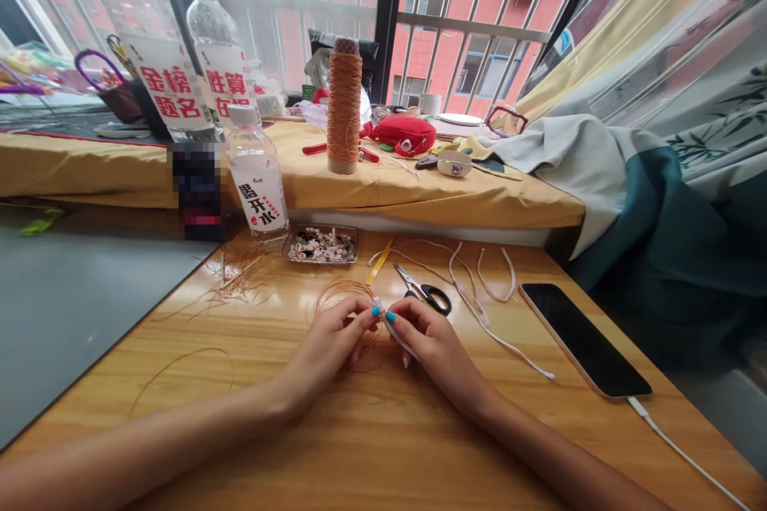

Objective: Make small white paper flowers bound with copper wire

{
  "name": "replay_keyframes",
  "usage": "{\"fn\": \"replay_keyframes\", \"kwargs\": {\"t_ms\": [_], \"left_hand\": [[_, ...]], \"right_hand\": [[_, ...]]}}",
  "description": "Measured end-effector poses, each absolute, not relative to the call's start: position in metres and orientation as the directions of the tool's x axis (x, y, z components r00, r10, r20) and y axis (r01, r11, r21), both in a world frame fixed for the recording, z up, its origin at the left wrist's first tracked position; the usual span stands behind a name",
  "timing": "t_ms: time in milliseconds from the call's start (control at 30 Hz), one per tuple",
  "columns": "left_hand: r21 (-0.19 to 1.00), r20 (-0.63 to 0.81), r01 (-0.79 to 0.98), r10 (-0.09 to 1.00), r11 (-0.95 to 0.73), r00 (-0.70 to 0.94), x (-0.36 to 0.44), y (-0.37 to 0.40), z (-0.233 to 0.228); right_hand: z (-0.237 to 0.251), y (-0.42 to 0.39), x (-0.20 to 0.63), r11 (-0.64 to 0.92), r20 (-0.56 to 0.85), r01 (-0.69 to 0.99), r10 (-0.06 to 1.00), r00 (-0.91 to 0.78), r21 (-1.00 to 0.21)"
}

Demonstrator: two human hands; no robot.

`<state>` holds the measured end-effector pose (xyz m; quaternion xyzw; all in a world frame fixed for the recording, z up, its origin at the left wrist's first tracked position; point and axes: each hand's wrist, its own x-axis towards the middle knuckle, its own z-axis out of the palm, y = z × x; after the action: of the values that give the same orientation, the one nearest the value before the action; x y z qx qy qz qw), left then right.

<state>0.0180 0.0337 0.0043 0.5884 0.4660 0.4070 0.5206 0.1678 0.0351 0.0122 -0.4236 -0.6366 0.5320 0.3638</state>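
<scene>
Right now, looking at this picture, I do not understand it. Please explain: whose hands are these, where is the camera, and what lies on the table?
There is no machine. A person wears one camera on the head, looking down at their own bare hands. The left hand and right hand meet over a wooden table, pinching thin copper-coloured thread and a small white piece between the fingertips. Nearby lie scissors, white cord, a tray of small beads, a water bottle and a phone on its cable. Behind stands a spool of the same thread.
</scene>
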Motion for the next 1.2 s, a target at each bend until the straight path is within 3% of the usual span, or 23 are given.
{"fn": "replay_keyframes", "kwargs": {"t_ms": [400, 833, 1200], "left_hand": [[0.993, -0.049, 0.119, 0.965, 0.019, 0.257, 0.0179, 0.0304, 0.0071], [0.989, -0.056, 0.147, 0.96, 0.016, 0.273, 0.0178, 0.0281, 0.0098], [0.984, 0.002, 0.173, 0.963, -0.051, 0.269, 0.018, 0.0293, 0.0077]], "right_hand": [[0.0133, 0.0326, 0.1691, 0.124, 0.039, 0.286, 0.958, -0.284, -0.95], [0.0149, 0.0284, 0.1672, 0.316, 0.204, 0.452, 0.938, -0.279, -0.834], [0.0154, 0.0266, 0.1668, 0.343, 0.23, 0.472, 0.932, -0.281, -0.812]]}}
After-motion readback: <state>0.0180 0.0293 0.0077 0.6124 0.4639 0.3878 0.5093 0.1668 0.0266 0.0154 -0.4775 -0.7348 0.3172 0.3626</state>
